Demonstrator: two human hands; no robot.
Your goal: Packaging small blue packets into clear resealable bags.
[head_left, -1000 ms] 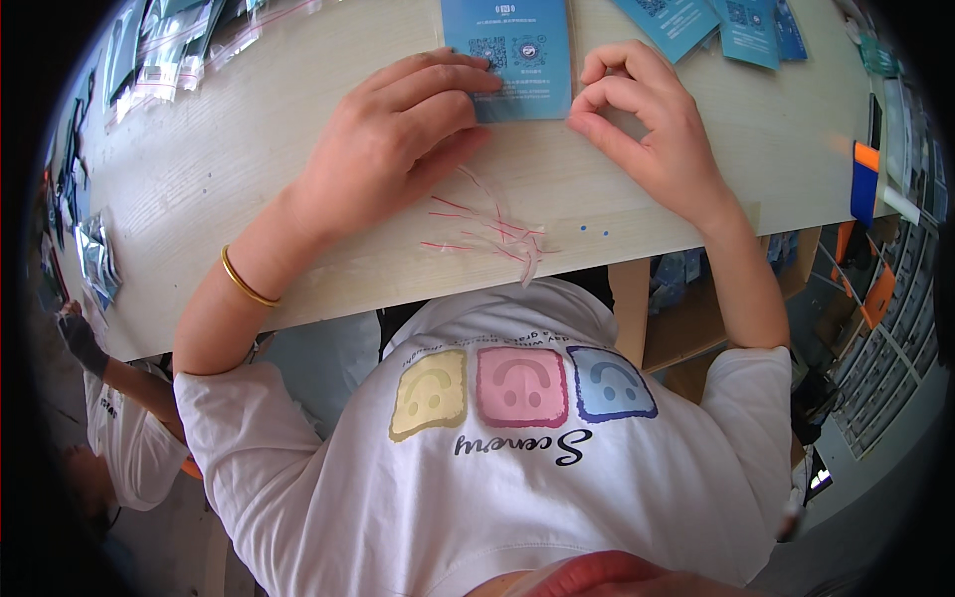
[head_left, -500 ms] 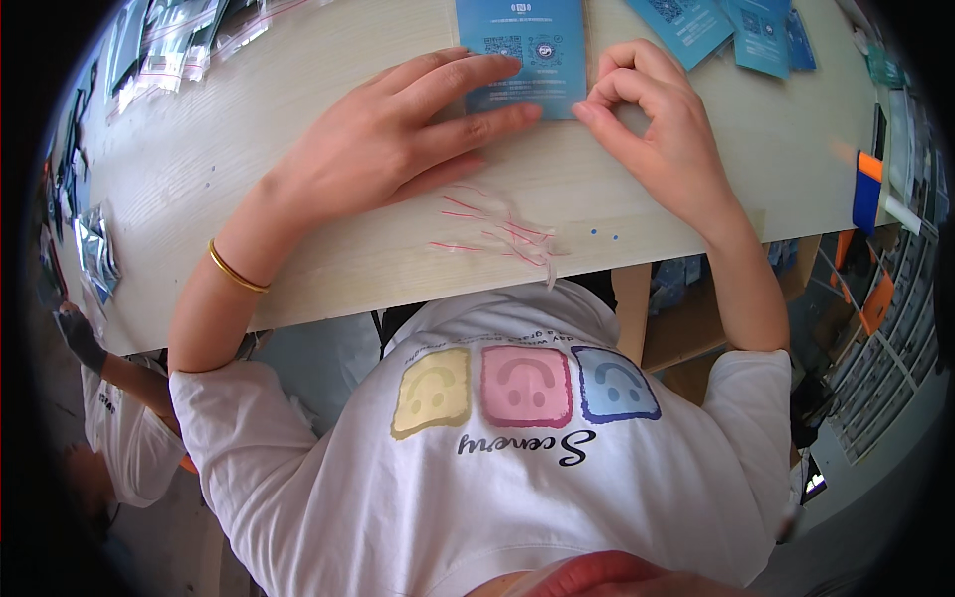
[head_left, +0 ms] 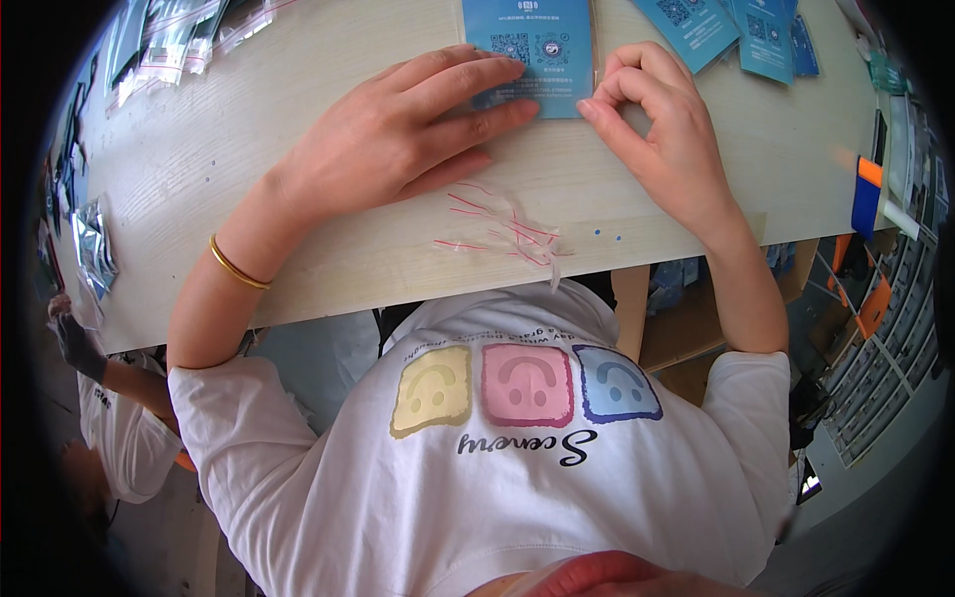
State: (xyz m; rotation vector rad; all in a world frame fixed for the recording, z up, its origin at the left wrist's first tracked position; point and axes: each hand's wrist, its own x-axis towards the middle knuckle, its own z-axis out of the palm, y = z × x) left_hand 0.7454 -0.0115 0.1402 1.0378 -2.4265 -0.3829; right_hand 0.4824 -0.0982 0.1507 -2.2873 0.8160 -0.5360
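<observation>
A blue printed packet (head_left: pixel 559 88) with two round or square codes on it lies flat at the far middle of the table, a thin clear edge showing along its right side. Across its lower left part rests my left hand (head_left: pixel 413 129), fingers outstretched and apart, palm toward the table. My right hand (head_left: pixel 652 124) is at the packet's lower right corner, thumb and forefinger pinched together on the edge there. How much of the edge lies between those fingertips is hard to see. Nearer to me is a small heap of clear plastic strips (head_left: pixel 517 234) with red lines.
Several more blue packets (head_left: pixel 686 25) lie at the far right. Clear zip bags with red seals (head_left: pixel 164 60) are piled at the far left, a silvery bag (head_left: pixel 95 244) below them. A co-worker's gloved hand (head_left: pixel 80 343) is at the left edge. An open compartment (head_left: pixel 686 318) sits under the table.
My two hands keep nearly the same pose on the packet. The co-worker's hand at the left has shifted slightly. The whole view has moved a little.
</observation>
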